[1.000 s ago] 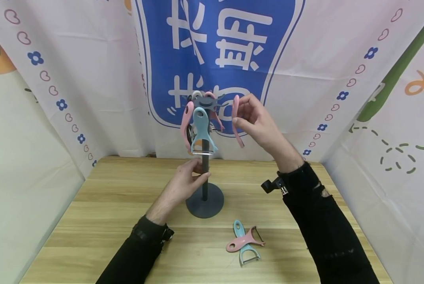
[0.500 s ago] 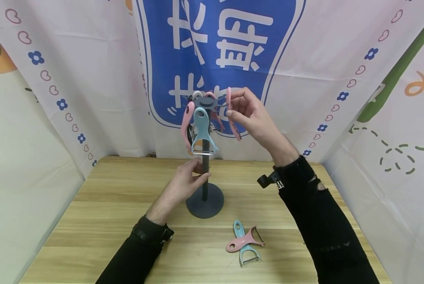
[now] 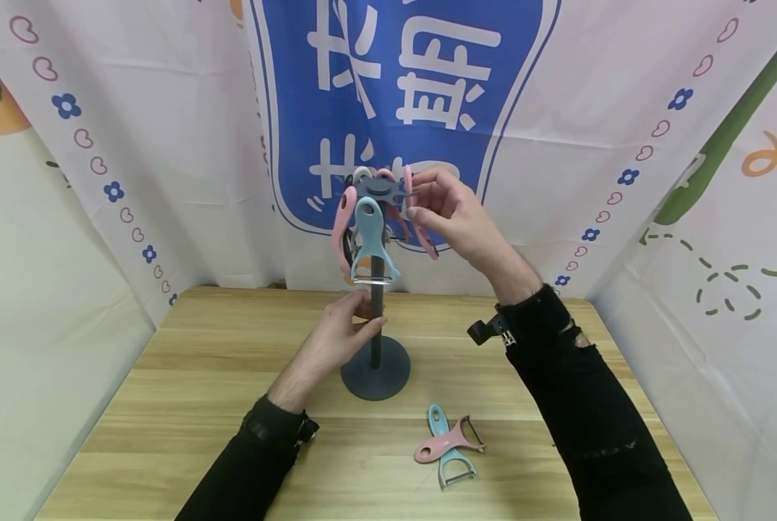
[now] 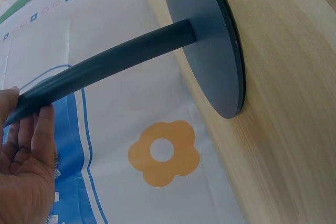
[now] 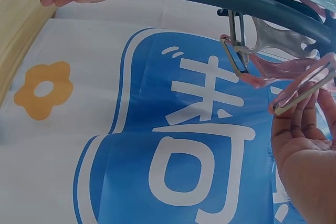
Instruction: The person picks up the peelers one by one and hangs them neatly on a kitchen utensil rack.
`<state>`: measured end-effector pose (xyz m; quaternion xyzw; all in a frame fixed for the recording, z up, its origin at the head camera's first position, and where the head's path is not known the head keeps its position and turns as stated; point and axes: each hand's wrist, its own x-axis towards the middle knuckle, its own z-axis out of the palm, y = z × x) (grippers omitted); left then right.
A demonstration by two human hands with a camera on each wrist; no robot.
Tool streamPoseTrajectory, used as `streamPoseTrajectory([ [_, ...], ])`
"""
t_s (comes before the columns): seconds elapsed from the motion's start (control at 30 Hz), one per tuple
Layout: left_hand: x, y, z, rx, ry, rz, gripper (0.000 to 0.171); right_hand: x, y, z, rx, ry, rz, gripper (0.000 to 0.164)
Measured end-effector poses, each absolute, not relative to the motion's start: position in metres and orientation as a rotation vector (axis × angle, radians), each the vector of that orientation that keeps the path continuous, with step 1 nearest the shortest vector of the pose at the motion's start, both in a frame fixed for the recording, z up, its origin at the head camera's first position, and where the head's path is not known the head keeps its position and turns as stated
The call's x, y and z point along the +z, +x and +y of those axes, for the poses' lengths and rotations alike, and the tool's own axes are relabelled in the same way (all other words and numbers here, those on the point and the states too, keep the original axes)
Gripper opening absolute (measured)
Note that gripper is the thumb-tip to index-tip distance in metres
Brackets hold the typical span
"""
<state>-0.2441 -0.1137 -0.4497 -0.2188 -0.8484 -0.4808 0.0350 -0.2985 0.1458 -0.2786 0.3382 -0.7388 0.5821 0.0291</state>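
A dark grey stand [image 3: 376, 351] with a round base and a hooked top [image 3: 379, 189] stands upright on the wooden table. Its pole is between the thumb and fingers of my left hand [image 3: 341, 331], as the left wrist view also shows. Up at the right side of the hooks, my right hand [image 3: 452, 210] pinches a pink peeler [image 3: 409, 178] by its handle, the peeler's top right at a hook. A light blue peeler [image 3: 368, 226] hangs in front, a pink peeler [image 3: 342, 221] to its left. Behind them, a pale grey peeler [image 5: 278, 38] shows in the right wrist view.
On the table [image 3: 232, 376], right of the stand's base, a pink peeler [image 3: 446, 441] lies crossed over a light blue peeler [image 3: 437, 418]. A printed cloth [image 3: 193, 181] hangs close behind the stand, and more cloth walls flank the table.
My right hand has moved left with the pink peeler, from beside the stand to the hook. My left hand has stayed on the pole.
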Motion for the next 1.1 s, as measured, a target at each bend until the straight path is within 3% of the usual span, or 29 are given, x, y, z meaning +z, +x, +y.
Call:
streamPoseTrajectory([
  [1.1, -0.450, -0.244, -0.113, -1.464, -0.662, -2.611, 0.028, -0.314, -0.287, 0.159, 1.816, 0.897, -2.334, 0.043],
])
